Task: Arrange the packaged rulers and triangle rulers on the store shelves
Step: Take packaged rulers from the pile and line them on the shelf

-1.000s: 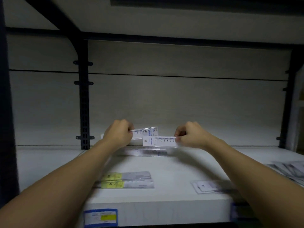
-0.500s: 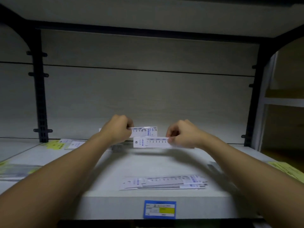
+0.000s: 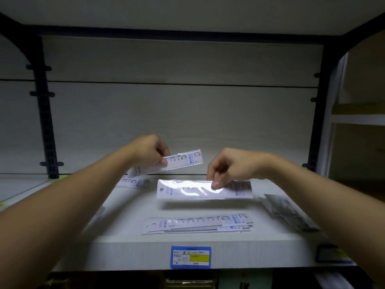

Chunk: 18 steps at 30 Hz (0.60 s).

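Two hands (image 3: 150,152) (image 3: 227,170) each pinch a packaged ruler (image 3: 181,161) (image 3: 204,189); the right's glossy sleeve could slip onto the stack (image 3: 198,224) below.

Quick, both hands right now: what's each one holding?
Left hand: closed on a packaged ruler, raised.
Right hand: pinching a glossy ruler pack above the shelf.

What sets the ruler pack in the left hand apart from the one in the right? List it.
1. The left pack is tilted, its right end raised; the right pack lies nearly level.
2. The left pack's numbers read clearly; the right pack is washed out by glare.
3. The left hand grips its pack near one end; the right hand pinches its pack mid-length.

Both are clear-wrapped rulers held above the shelf.
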{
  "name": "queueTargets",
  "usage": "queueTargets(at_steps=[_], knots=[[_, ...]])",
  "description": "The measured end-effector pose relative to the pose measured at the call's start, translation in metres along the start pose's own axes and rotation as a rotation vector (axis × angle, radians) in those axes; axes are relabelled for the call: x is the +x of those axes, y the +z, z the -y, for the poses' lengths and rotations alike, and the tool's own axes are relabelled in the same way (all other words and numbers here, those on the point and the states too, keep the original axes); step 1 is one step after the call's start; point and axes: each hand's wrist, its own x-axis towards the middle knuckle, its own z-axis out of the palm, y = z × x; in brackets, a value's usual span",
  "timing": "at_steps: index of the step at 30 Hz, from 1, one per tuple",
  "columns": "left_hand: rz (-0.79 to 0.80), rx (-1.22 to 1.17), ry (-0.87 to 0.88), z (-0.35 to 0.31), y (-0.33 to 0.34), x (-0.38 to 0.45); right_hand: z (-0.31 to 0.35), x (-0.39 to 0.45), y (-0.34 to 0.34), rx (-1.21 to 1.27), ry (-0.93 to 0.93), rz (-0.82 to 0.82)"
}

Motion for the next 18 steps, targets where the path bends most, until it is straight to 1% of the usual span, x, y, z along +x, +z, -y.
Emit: queueTargets(at_steps=[3,5,7,13,16,18], knots=[[-0.009,-0.076,0.027,-0.005,-0.005,-0.001,0.002,-0.006,0.009,0.001,0.019,0.183],[-0.006,-0.138,0.046,-0.008,-0.006,-0.003,0.004,-0.008,0.019,-0.049,0.038,0.222],[0.020,-0.169,0.049,-0.012,-0.006,-0.005,0.006,-0.010,0.027,-0.100,0.040,0.226],[0.124,-0.203,0.048,-0.022,-0.007,-0.013,0.010,-0.011,0.031,-0.287,0.021,0.176],[0.168,-0.235,0.032,-0.022,-0.008,-0.020,0.013,-0.017,0.023,-0.304,0.026,0.069],[0.161,-0.300,0.033,-0.023,-0.009,-0.026,0.015,-0.022,0.008,-0.249,0.033,-0.038]])
